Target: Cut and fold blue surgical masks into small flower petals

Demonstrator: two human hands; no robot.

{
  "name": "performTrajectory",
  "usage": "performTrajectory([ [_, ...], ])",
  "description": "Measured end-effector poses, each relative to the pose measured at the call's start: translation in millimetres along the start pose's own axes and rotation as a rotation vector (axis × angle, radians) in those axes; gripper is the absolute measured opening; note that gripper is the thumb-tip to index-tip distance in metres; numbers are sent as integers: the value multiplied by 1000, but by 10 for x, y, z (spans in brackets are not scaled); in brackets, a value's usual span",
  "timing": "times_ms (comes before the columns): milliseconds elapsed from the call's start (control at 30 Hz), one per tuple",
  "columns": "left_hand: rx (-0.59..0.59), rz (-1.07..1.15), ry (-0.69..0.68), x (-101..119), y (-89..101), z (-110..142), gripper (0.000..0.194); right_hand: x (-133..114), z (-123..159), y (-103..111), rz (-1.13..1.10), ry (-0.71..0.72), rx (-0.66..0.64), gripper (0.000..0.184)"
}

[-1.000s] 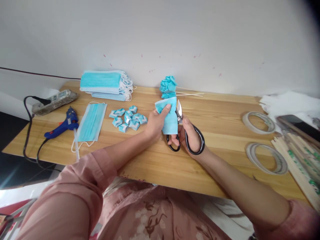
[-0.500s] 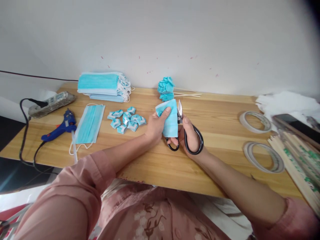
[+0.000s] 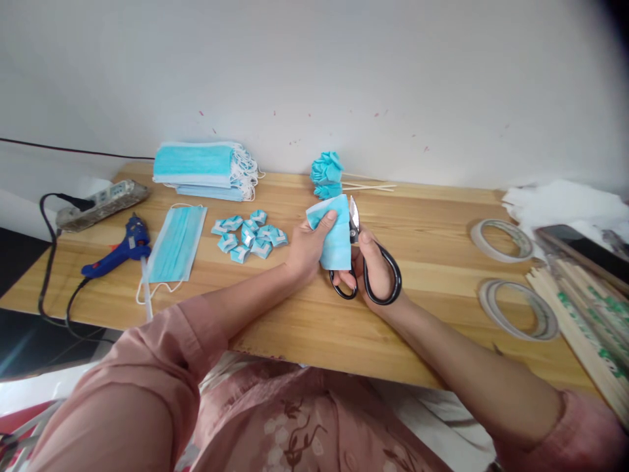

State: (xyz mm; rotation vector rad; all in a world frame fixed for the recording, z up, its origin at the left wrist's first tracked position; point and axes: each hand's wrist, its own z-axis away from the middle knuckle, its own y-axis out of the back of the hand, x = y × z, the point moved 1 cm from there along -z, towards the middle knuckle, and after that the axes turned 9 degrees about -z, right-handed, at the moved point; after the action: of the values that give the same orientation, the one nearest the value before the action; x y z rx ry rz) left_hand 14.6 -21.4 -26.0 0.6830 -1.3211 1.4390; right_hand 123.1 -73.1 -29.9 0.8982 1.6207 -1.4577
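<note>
My left hand pinches a folded light-blue piece of mask fabric and holds it upright over the wooden table. My right hand grips black-handled scissors, fingers through the loops, the short blades pointing up along the fabric's right edge. Just behind lie blue fabric flowers on thin wooden sticks. Several small folded blue pieces sit to the left of my left hand.
A stack of blue face masks stands at the back left, a single mask lies flat, beside a blue glue gun and power strip. Two tape rolls, bamboo sticks and a phone are at right.
The view shifted slightly. Both hands stay together; the scissors sit a little lower along the fabric's right edge, and the fabric stays in my left hand.
</note>
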Motion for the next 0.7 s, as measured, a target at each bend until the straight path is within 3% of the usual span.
performTrajectory([
  [700,-8,-20,-10,-36,27,-21,43,-9,15,4,39,10,21,55],
])
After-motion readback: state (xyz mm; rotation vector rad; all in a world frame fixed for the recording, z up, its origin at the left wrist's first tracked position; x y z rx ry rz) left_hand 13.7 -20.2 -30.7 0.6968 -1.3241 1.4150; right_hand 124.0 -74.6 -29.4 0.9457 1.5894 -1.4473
